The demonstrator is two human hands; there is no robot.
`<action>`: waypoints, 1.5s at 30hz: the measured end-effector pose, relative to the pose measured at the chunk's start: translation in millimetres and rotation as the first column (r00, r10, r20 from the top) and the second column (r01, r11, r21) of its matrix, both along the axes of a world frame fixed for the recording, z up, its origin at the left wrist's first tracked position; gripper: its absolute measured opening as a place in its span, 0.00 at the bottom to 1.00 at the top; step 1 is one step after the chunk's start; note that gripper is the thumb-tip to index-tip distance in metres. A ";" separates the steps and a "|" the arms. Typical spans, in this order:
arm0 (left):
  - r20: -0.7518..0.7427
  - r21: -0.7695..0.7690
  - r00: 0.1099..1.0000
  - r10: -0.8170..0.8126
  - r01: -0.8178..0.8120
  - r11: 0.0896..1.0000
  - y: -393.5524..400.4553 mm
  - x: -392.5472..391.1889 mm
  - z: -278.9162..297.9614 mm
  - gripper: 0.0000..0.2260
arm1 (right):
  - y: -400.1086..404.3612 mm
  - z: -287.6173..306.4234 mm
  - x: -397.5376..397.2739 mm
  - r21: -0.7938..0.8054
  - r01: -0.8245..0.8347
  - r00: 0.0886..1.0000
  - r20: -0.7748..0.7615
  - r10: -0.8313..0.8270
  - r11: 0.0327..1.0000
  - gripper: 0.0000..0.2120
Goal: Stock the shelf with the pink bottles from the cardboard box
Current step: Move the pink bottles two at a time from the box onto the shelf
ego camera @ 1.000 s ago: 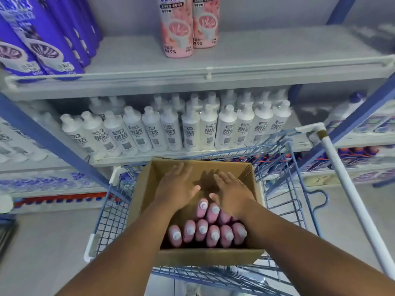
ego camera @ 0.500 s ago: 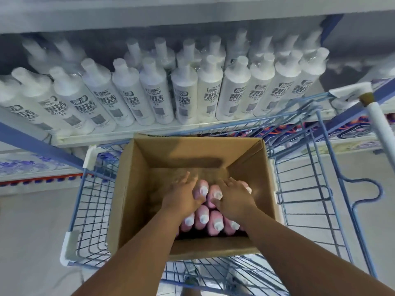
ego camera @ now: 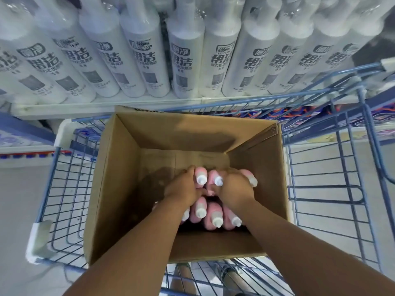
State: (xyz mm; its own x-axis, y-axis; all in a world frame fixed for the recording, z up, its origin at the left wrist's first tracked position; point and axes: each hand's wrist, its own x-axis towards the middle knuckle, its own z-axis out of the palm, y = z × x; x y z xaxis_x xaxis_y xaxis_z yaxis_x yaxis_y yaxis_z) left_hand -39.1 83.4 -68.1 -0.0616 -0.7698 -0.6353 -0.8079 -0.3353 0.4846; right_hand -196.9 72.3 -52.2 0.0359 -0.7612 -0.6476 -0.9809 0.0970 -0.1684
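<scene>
1. Both hands have gone deeper into the box (ego camera: 119, 189) since the earlier frames: they hovered open above the caps, then settled on them, and now the fingers are wrapped round bottles. The view has also dropped, so the upper shelf has gone out of sight.
2. Left hand (ego camera: 183, 189): fingers curled round the neck of a pink bottle (ego camera: 201, 175) in the far row, its white cap poking out just right of the knuckles.
3. Right hand (ego camera: 234, 186): fingers curled over a second bottle (ego camera: 214, 178) whose cap shows just left of its thumb; a third cap (ego camera: 253, 181) sticks out past its far side. Whether that one is also held, I cannot tell.
4. More bottles (ego camera: 210, 212) stand packed under both wrists, in the near right part of the box, which sits in a blue cart (ego camera: 346, 189).
5. Step in hand, as I judge it: taking hold of bottles to lift them out; the box is already more than half emptied.
6. Next move calls for a straight upward pull clear of the box walls, without dragging neighbours over, then a reach up to the pink bottles' shelf. White bottles (ego camera: 186, 60) fill the shelf straight beyond the fingers, so that one is not the target.
</scene>
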 end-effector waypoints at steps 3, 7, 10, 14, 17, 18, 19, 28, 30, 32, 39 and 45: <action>-0.025 -0.031 0.995 0.093 -0.094 0.995 -3.4 2.0 -6.4 0.21 | -7.1 -2.5 -5.6 -0.025 0.105 0.994 0.032 -0.105 0.994 0.15; -0.065 -0.090 0.963 0.263 -0.268 0.959 -9.5 3.7 -16.2 0.19 | -17.3 -10.4 -6.4 -0.035 0.249 0.962 0.124 -0.243 0.968 0.21; -0.121 -0.108 0.948 0.293 -0.306 0.946 -11.1 4.6 -19.3 0.18 | -19.6 -12.7 -2.8 -0.013 0.315 0.931 0.199 -0.307 0.949 0.21; -0.181 -0.102 0.922 0.341 -0.363 0.926 -10.3 12.3 -11.5 0.18 | -17.4 -3.2 -4.8 -0.018 0.379 0.883 0.304 -0.356 0.925 0.17; -0.218 -0.130 0.903 0.369 -0.402 0.907 -11.9 25.9 9.0 0.20 | -12.1 18.6 -12.1 -0.053 0.389 0.851 0.403 -0.336 0.920 0.18; -0.230 -0.137 0.900 0.370 -0.407 0.903 -12.6 30.7 19.3 0.20 | -11.2 27.5 -14.2 -0.056 0.415 0.816 0.464 -0.344 0.908 0.20; -0.242 -0.141 0.897 0.369 -0.409 0.902 -13.4 35.1 31.1 0.21 | -12.2 37.6 -16.3 -0.049 0.444 0.773 0.525 -0.355 0.895 0.21; -0.401 -0.279 0.856 0.327 -0.454 0.846 -18.9 51.8 180.9 0.21 | -40.1 199.0 -22.5 -0.313 0.289 0.781 0.624 -0.034 0.905 0.10; -0.464 -0.288 0.823 0.329 -0.491 0.822 -20.6 53.4 221.2 0.18 | -45.7 243.1 -24.6 -0.370 0.285 0.749 0.661 0.035 0.884 0.06; -0.488 -0.321 0.815 0.314 -0.502 0.803 -21.6 53.7 264.5 0.17 | -49.5 285.9 -25.7 -0.447 0.273 0.749 0.655 0.103 0.852 0.05; -0.503 -0.507 0.831 0.238 -0.507 0.697 -20.9 36.3 404.9 0.18 | -56.0 422.8 -34.5 -0.755 0.102 0.850 0.405 0.338 0.648 0.21; -0.630 -0.586 0.753 0.192 -0.623 0.519 -31.9 21.8 489.5 0.14 | -65.4 523.3 -39.9 -0.916 0.005 0.916 0.166 0.365 0.402 0.27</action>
